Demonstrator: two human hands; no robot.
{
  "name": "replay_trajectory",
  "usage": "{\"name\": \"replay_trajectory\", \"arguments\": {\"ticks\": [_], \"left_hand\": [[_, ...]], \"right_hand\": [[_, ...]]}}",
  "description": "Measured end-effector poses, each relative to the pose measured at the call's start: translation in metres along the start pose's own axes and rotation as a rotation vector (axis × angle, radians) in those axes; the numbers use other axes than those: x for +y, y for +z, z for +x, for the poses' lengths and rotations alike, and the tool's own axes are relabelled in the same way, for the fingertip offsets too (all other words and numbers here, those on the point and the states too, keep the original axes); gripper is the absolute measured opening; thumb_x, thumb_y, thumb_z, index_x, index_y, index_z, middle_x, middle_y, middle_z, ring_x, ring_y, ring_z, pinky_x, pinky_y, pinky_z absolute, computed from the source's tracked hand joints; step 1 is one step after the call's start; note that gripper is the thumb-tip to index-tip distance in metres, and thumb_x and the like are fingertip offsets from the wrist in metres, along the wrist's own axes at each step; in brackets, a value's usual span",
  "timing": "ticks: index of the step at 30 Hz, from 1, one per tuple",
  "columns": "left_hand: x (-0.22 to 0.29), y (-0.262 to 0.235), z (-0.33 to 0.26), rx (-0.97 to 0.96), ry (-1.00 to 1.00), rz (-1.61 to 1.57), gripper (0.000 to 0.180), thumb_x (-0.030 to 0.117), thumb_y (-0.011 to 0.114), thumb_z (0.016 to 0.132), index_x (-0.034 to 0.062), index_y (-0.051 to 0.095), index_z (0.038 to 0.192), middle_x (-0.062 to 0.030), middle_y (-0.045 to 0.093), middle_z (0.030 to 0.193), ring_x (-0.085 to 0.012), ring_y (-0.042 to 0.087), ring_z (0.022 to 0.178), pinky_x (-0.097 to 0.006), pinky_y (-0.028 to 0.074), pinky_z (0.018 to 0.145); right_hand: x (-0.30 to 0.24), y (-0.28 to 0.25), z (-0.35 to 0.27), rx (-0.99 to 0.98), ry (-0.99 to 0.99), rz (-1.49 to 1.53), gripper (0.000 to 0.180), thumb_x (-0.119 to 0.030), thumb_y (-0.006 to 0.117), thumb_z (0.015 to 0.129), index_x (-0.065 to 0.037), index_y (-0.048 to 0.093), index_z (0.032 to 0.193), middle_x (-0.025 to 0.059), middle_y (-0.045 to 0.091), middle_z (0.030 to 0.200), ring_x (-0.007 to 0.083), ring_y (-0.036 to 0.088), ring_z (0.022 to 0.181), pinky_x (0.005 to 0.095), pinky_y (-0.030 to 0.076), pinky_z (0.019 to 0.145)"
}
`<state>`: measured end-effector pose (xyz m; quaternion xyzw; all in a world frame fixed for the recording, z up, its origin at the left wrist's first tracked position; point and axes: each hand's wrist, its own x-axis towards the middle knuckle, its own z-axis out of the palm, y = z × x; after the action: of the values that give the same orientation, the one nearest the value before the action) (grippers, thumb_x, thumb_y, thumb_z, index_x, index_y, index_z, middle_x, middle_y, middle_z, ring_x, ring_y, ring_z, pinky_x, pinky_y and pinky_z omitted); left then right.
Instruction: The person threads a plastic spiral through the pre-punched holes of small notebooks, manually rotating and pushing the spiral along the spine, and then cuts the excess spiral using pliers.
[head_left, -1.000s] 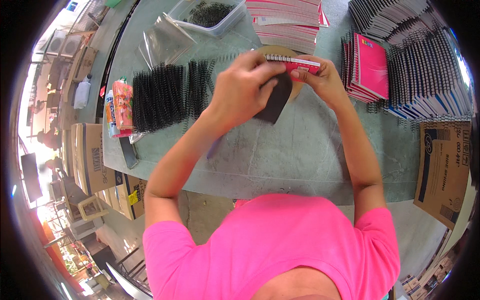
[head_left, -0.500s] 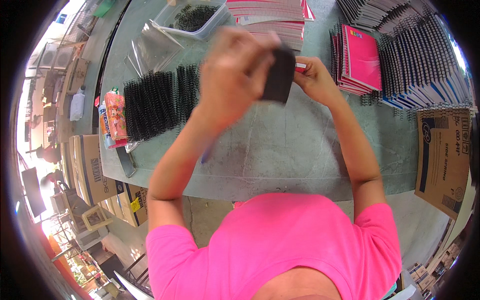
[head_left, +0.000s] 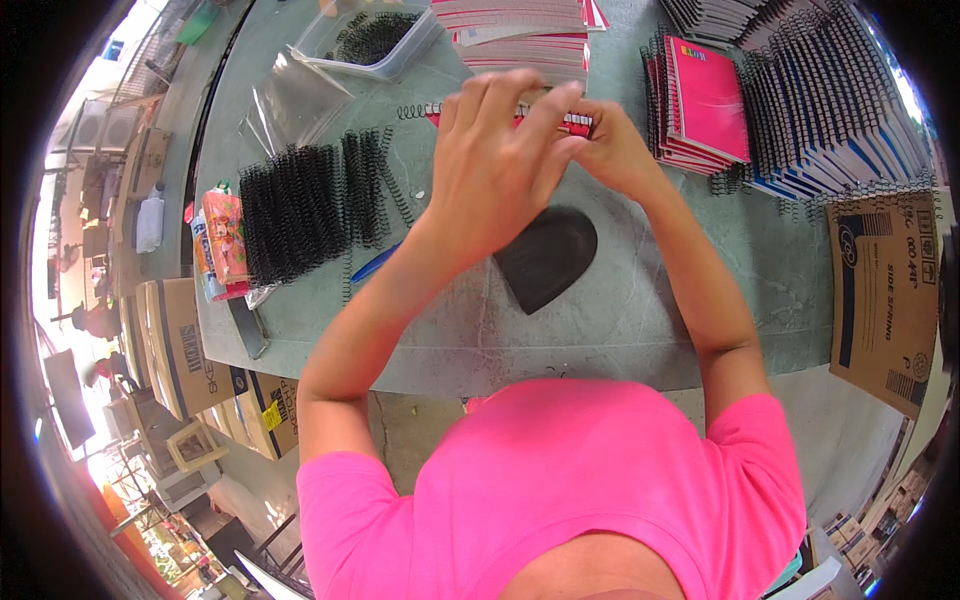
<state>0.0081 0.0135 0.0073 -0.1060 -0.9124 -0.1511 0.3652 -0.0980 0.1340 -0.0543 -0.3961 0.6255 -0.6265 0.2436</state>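
Note:
A red notebook (head_left: 574, 128) is held up with its bound edge level, mostly hidden behind my hands. A black spiral coil (head_left: 412, 112) runs through its edge holes and sticks out past the left end. My left hand (head_left: 505, 150) curls over the notebook and coil, fingers along the bound edge. At the right end, my right hand (head_left: 612, 150) pinches the notebook between thumb and fingers. Below them, a dark flat pad (head_left: 547, 258) with one rounded end lies on the table. Loose black coils (head_left: 295, 210) stand in a bundle left of my left forearm.
A clear plastic tub (head_left: 385, 55) of coils and stacked red-edged pages (head_left: 520, 50) sit at the back. Bound red notebooks (head_left: 710, 100) and tall stacks of coil-bound books (head_left: 840, 110) fill the right. A blue pen (head_left: 375, 262) lies beside my left forearm. A cardboard box (head_left: 880, 300) stands at the right edge.
My left hand has let go of the dark pad, which now lies on the table. That hand has moved onto the notebook, whose coiled edge now shows.

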Motion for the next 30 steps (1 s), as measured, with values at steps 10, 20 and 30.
{"name": "replay_trajectory", "arguments": {"ticks": [10,20,30], "left_hand": [[-0.013,0.014,0.014,-0.304,0.040,-0.231,0.019,0.004,0.058,0.077,0.0003,0.061,0.095,-0.0134,0.061,0.083,-0.0308,0.058,0.084,-0.039,0.047,0.074],[-0.005,0.009,0.020,-0.372,-0.185,-0.248,0.020,0.000,0.061,0.068,0.0016,0.063,0.088,-0.0150,0.060,0.084,-0.0313,0.059,0.076,-0.037,0.047,0.067],[0.012,-0.018,0.023,0.075,-0.054,-0.291,0.034,0.007,0.072,0.071,0.0073,0.063,0.104,-0.0100,0.062,0.098,-0.0248,0.059,0.094,-0.033,0.046,0.082]], "right_hand": [[0.021,-0.011,-0.008,0.059,0.029,-0.173,0.019,-0.016,0.063,0.082,0.002,0.061,0.079,0.0033,0.046,0.055,0.0058,0.037,0.056,0.0286,0.033,0.049],[-0.007,0.009,-0.018,0.175,-0.043,-0.543,0.019,-0.014,0.059,0.082,-0.002,0.063,0.096,0.0175,0.052,0.060,0.0245,0.045,0.048,0.0336,0.038,0.049],[-0.076,-0.031,-0.059,0.241,-0.128,-0.044,0.029,0.001,0.049,0.088,-0.004,0.061,0.114,0.0018,0.067,0.093,0.0082,0.060,0.081,0.0220,0.048,0.072]]}}
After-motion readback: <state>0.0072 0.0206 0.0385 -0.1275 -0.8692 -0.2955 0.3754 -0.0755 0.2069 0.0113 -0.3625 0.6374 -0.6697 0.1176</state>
